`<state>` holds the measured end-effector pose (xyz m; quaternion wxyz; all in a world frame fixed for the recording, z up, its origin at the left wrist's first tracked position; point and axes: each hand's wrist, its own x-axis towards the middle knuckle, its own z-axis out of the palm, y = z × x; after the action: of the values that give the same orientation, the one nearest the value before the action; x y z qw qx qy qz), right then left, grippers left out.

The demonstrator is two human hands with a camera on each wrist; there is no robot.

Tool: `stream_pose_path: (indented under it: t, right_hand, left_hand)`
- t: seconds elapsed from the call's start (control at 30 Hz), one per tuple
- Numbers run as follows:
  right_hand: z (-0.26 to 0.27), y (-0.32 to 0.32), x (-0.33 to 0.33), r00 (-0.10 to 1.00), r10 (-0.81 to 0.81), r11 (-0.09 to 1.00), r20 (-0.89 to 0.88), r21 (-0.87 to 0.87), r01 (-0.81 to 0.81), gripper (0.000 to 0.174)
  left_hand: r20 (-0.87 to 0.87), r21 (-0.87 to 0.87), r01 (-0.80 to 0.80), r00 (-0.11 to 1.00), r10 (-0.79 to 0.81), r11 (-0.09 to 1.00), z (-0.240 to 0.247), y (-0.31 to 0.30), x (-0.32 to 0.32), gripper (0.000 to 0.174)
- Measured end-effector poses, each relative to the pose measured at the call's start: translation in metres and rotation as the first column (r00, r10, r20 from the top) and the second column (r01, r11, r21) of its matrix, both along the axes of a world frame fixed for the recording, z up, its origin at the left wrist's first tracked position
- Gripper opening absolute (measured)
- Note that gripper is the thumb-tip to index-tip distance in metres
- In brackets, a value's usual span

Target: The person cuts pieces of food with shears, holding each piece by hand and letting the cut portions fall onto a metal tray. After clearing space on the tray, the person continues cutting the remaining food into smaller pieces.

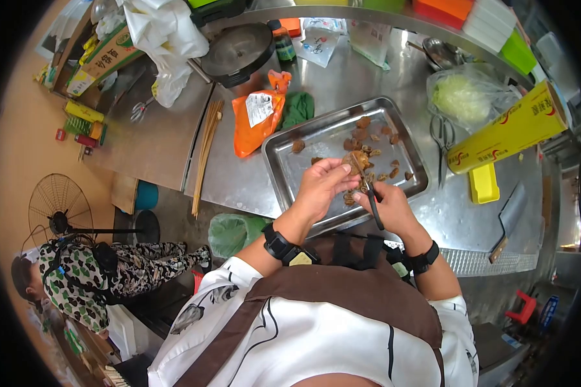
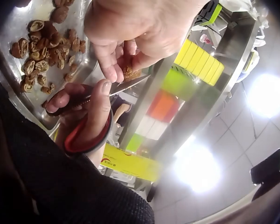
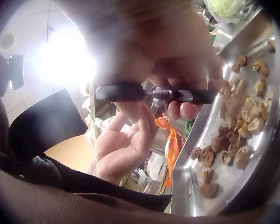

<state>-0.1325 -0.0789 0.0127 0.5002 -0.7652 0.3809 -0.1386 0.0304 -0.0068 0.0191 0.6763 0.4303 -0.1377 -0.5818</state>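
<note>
Over a metal tray (image 1: 410, 138), my left hand (image 1: 323, 187) pinches a brown, rough-skinned food piece (image 1: 354, 159) between thumb and fingers. My right hand (image 1: 392, 205) grips a pair of scissors (image 1: 373, 205) with fingers and thumb through dark handles, reddish inside in the left wrist view. In that view the blades (image 2: 133, 83) lie right by the brown piece, close to the left fingertips (image 2: 113, 74). Brown cut pieces (image 3: 233, 144), several with pale, folded insides, lie in the tray below both hands.
An orange bag (image 1: 258, 119) and wooden skewers (image 1: 208, 155) lie left of the tray. To its right are more scissors (image 1: 441, 145), a yellow box (image 1: 507, 132), a yellow tub (image 1: 484, 184) and a cleaver (image 1: 510, 216). A lined bin (image 1: 235, 233) stands below; another person (image 1: 77, 277) is at left.
</note>
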Motion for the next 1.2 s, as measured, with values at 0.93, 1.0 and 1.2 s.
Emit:
stream_pose_path:
  t: [0.93, 1.0, 1.2]
  right_hand:
    - [-0.006, -0.007, -0.003, 0.993, -0.009, 0.943, -0.116, 0.328, 0.047, 0.046]
    - [0.0, -0.008, -0.003, 0.991, -0.021, 0.914, -0.129, 0.399, 0.071, 0.044]
    - [-0.009, -0.009, -0.013, 0.995, 0.03, 0.976, -0.097, 0.216, -0.009, 0.047]
  left_hand:
    - [0.063, 0.236, 0.083, 0.993, -0.1, 0.968, -0.025, -0.006, -0.002, 0.015]
    - [0.068, 0.238, 0.075, 0.993, -0.094, 0.968, -0.024, -0.006, -0.001, 0.016]
    - [0.01, 0.175, -0.029, 1.0, 0.027, 0.984, -0.019, -0.004, 0.002, 0.017]
